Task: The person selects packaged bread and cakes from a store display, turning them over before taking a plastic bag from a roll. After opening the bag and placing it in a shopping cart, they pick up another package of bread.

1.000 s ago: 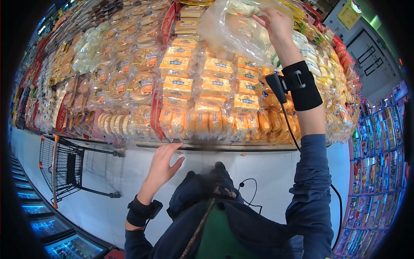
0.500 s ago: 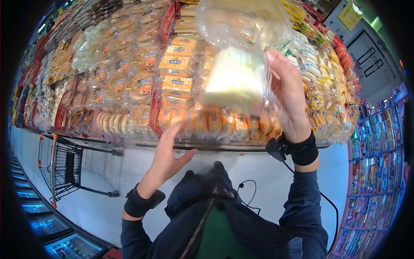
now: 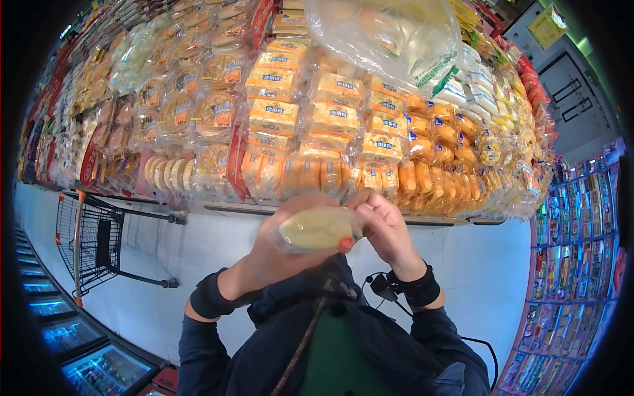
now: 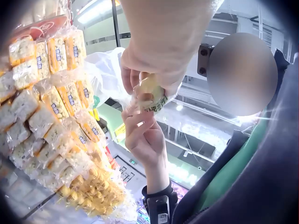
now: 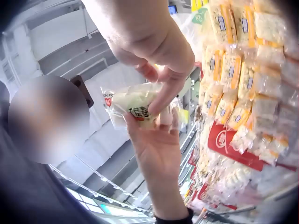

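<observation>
In the head view, a pale yellow packaged bread (image 3: 317,230) in a clear wrapper is held up in front of the body, just off the display's front edge. My left hand (image 3: 267,257) grips it from the left, with fingers behind and thumb beneath. At its other end, my right hand (image 3: 388,231) pinches the wrapper between thumb and fingers. Dark printing shows on the packaged bread (image 5: 136,105) in the right wrist view, plus a small red mark near one end. Part of the wrapper is hidden by both hands' fingers.
A clear plastic bag (image 3: 389,36) with rounded items inside lies on top of the display. Rows of orange-and-white wrapped cakes (image 3: 333,115) fill the stand below it. A shopping cart (image 3: 105,241) stands at left on the pale floor. Stocked shelves (image 3: 568,277) rise at right.
My right hand has come from the plastic bag down toward the body, bringing the packaged bread. My left hand has moved in and taken hold of it. The bag stays on the display.
</observation>
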Available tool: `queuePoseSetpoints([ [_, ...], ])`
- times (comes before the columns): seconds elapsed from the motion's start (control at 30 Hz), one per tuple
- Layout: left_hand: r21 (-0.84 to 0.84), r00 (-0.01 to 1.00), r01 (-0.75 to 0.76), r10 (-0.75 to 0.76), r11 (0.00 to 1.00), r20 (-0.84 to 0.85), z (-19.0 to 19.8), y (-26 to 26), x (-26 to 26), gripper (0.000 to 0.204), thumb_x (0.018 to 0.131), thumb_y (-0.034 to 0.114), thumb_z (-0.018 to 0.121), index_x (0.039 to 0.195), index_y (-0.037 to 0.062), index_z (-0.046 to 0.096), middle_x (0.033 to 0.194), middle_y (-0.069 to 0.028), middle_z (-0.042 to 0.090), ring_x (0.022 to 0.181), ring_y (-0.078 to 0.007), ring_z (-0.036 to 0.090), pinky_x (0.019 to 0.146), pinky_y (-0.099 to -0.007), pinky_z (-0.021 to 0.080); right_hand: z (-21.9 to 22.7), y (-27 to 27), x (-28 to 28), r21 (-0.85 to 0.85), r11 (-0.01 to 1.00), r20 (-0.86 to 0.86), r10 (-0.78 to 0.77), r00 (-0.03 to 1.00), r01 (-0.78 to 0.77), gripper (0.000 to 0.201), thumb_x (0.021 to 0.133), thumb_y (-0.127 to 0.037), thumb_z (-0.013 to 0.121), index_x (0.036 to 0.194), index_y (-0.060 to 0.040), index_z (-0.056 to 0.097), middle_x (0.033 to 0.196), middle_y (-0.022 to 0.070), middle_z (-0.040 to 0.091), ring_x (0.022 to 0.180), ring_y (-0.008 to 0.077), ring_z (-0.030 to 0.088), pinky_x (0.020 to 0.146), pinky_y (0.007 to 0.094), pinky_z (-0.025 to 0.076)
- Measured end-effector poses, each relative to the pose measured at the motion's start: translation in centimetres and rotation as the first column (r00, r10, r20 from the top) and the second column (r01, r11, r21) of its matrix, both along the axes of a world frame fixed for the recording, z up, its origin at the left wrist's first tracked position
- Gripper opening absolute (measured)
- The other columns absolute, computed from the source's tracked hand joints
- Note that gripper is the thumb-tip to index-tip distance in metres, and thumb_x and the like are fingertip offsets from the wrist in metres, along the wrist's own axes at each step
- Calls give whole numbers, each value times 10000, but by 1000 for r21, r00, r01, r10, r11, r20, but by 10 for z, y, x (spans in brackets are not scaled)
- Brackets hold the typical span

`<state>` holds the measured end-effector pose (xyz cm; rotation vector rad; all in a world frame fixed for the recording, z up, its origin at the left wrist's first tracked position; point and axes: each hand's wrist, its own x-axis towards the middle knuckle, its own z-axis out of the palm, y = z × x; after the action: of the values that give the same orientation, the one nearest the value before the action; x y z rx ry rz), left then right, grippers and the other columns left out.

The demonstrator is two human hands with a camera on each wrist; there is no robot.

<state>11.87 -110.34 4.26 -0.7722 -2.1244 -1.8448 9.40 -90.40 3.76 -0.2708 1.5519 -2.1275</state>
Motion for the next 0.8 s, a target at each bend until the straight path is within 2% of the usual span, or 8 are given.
queuePoseSetpoints([
  [0.03,-138,989,-105,90,985,-113,-5,-2,1,470,715,83,704,1117,27,468,1056,-108,542,952,-213,557,802,-301,447,2,1,4,-1,1000,20,23,1000,-23,163,893,-161,453,1002,-39,467,955,61,524,672,126,583,518,203,468],
  [0.07,-22,992,-20,22,1000,127,-9,-3,3,460,738,86,682,1130,24,449,1057,-100,538,946,-188,553,793,-292,450,3,1,6,-2,999,41,45,998,-45,181,897,-170,448,1025,-43,462,940,53,520,635,125,582,503,197,457],
  [0.13,252,820,59,-191,966,539,-17,-3,7,440,785,91,638,1155,18,410,1058,-86,530,934,-139,547,777,-275,455,4,1,9,102,991,19,83,996,-84,244,869,-93,489,1100,-47,423,906,43,514,568,126,567,494,191,440],
  [0.3,344,775,35,-242,938,583,-22,-2,5,412,857,103,550,1198,13,335,1043,-61,517,930,-106,529,773,-257,450,-5,-9,20,212,975,-139,100,985,-69,363,809,13,561,1124,-45,392,909,46,551,679,77,551,526,189,442],
  [0.4,376,756,57,-286,925,589,-23,-3,4,411,870,100,528,1212,15,316,1050,-59,511,932,-111,527,788,-258,444,-5,-12,22,195,981,-136,37,990,-10,354,809,-4,575,1114,-45,401,917,41,578,731,49,531,544,191,450],
  [0.63,436,747,67,-335,898,574,-34,0,-1,484,862,41,512,1267,25,248,1132,-75,458,1010,-128,493,841,-281,430,-20,-6,25,158,983,-12,-87,996,88,274,816,-12,552,1068,-36,448,900,34,589,638,59,549,499,173,418],
  [0.73,478,667,62,-393,876,633,-41,5,-6,536,835,18,540,1277,35,238,1155,-82,441,1042,-136,477,868,-295,419,-23,-2,29,173,969,24,-183,983,177,293,794,7,552,1068,-24,453,882,60,587,593,84,562,493,181,419],
  [0.8,446,762,81,-344,891,549,-47,15,-5,565,813,12,566,1273,35,239,1153,-86,439,1049,-146,474,882,-301,411,-21,5,29,193,961,37,-209,977,199,320,788,1,572,1083,-23,449,927,57,577,674,89,574,558,190,443],
])
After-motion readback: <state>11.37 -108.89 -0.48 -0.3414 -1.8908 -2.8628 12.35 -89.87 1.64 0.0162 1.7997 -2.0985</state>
